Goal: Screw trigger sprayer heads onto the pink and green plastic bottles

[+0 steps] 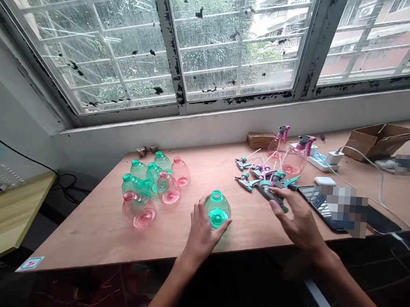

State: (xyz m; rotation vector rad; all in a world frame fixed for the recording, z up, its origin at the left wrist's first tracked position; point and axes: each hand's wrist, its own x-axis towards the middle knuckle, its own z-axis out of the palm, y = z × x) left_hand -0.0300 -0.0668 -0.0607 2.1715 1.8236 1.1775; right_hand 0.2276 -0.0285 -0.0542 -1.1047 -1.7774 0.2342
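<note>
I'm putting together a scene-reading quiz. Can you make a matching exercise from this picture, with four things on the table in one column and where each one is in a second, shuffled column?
Things:
1. green bottle
2. spray heads
3. cardboard box
4. bottle cluster

Places:
A. far right, touched by neither hand
B. under the fingers of the right hand
C. gripped by the left hand
D. far left, touched by neither hand

Pairs: 1-C, 2-B, 3-A, 4-D

Capless green bottle [217,210]; teal-grey spray head [270,192] to its right.
</note>
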